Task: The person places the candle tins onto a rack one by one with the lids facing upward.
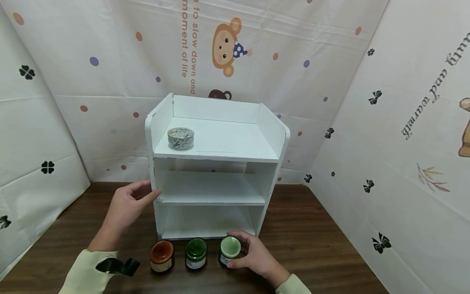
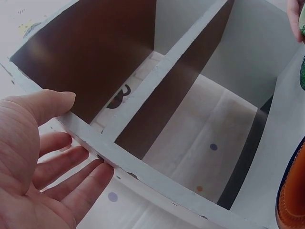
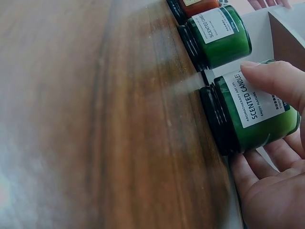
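Note:
My right hand (image 1: pixel 256 255) holds the light green candle jar (image 1: pixel 230 247), thumb on its label and fingers around the far side. This jar stands upside down on its black lid, as the right wrist view shows. Beside it are a dark green candle jar (image 1: pixel 196 253) and an amber candle jar (image 1: pixel 161 256), in a row before the white shelf (image 1: pixel 216 203). My left hand (image 1: pixel 126 204) grips the shelf's left side panel (image 2: pixel 125 161), with the thumb at the front edge and the fingers against the outer face.
On the shelf's top board, at the left, sits a round tin (image 1: pixel 180 138) with a grey-green leafy pattern. The shelf stands on a dark wooden table (image 1: pixel 312 245). Printed white cloth (image 1: pixel 293 36) hangs behind and at both sides.

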Demonstrator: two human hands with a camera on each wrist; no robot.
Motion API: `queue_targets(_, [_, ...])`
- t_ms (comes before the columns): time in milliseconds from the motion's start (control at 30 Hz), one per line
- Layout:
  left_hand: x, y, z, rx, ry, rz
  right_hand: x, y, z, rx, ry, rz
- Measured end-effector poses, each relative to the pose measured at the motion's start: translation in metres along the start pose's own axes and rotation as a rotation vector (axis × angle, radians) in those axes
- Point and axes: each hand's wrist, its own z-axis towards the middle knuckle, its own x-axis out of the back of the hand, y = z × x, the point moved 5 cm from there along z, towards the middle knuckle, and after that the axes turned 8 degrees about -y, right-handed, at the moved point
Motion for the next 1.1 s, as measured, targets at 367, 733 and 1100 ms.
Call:
queue_targets(367, [0.0001, -0.0002, 0.0004, 0.01, 0.0, -0.008, 0.0, -0.0007, 0.0016, -0.005, 0.003, 0.003])
queue_targets(733, [-0.0002, 0.0009, 0.0002, 0.009, 0.005, -0.003, 0.0003, -0.0013, 0.0014, -0.019, 0.009, 0.004])
queue_targets(1100, [0.0, 0.0011, 0.0001, 0.011, 0.005, 0.002, 0.0002, -0.0014, 0.0024, -0.01, 0.019, -0.01])
